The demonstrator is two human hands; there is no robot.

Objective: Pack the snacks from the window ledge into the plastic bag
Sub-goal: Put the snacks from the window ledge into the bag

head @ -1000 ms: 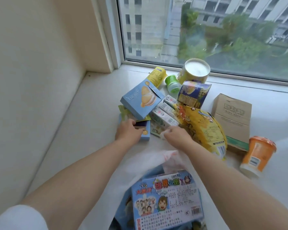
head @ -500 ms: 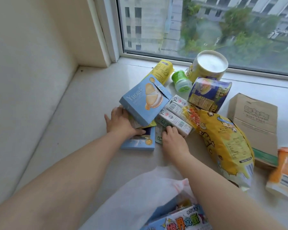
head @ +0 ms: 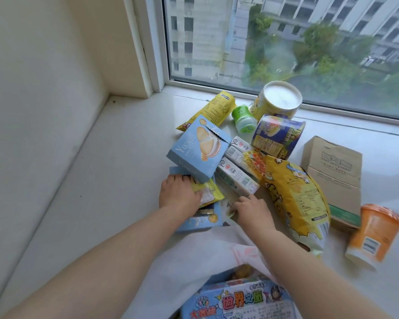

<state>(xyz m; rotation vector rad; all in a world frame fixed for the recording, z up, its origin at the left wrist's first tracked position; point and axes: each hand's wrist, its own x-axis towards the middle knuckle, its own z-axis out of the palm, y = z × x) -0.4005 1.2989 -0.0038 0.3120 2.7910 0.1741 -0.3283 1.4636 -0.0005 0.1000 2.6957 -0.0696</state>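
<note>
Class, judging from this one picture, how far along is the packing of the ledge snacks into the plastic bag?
Done: one cartoon-printed box already sits in the white plastic bag. In hand: the left hand presses on the small packets and flat blue box under the tilted biscuit box; the right hand reaches beside it. Left: most snacks, including the yellow bag, cans and orange cup.

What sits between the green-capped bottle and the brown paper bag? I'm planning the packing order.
In the head view, the dark blue tub lies on its side between the green-capped bottle and the brown paper bag.
</note>
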